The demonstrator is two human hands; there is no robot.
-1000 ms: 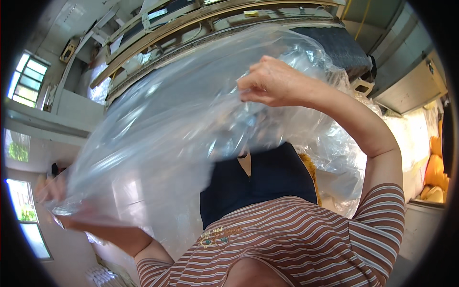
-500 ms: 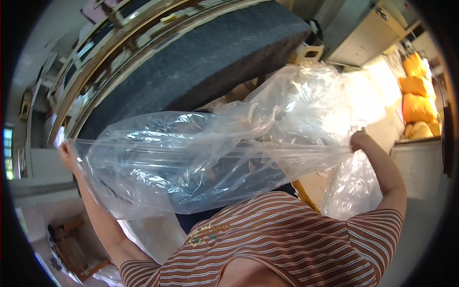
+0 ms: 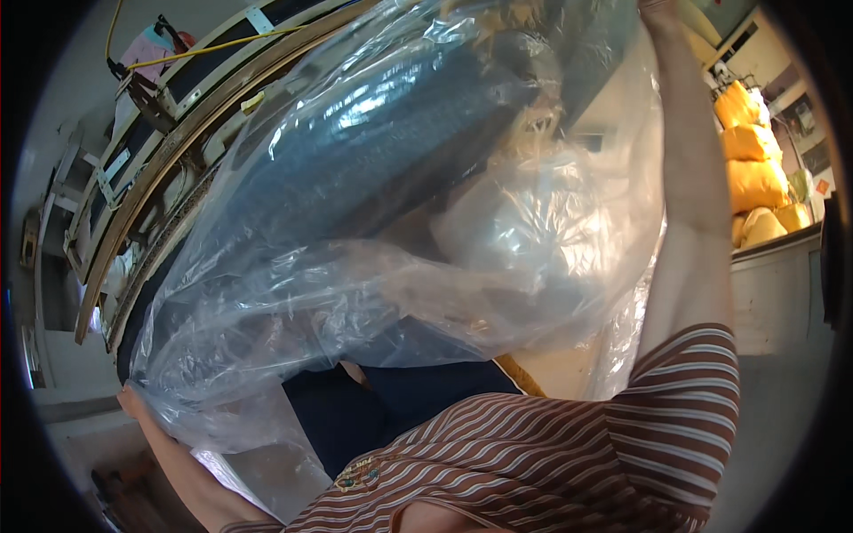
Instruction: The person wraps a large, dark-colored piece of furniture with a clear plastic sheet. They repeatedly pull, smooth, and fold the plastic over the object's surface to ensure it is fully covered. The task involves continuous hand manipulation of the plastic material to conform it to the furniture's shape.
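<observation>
A large, crinkled sheet of clear plastic film is spread out in front of my body, its folds shining in the light. Low on the left, my left hand is closed on one edge of it. My right arm reaches up, and my right hand is at the top rim of the view, partly cut off, closed at the film's upper right edge. Through the film shows a long dark blue-grey fabric-covered piece. Whether the film is a single sheet or a bag I cannot tell.
Curved-looking wooden rails and a frame run along the far left, with a yellow cord across them. Stacked yellow-orange bundles stand on a ledge at the right. More clear plastic hangs down beside my right upper arm.
My right hand has swung up and away to the top of the view, lifting the film high. My left hand has dropped lower, and the film now spreads wide instead of stretching straight across.
</observation>
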